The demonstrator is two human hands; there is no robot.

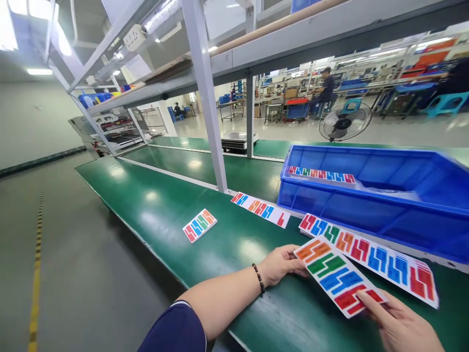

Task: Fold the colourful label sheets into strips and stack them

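Observation:
A white sticker sheet [337, 275] with orange, green, blue and red shapes lies tilted on the green bench [164, 215]. My left hand [280, 264] pinches its upper left corner, a bead bracelet on the wrist. My right hand [397, 322] holds its lower right corner, fingers pressed on the red shapes. Under that sheet, a longer strip of coloured stickers [384, 259] runs right along the bench.
A small sticker sheet [200, 225] and another strip [261, 209] lie farther left. A blue plastic crate [381, 195] behind holds one more strip [321, 174]. A grey frame post [208, 98] rises from the bench. A fan [344, 122] and seated people are beyond.

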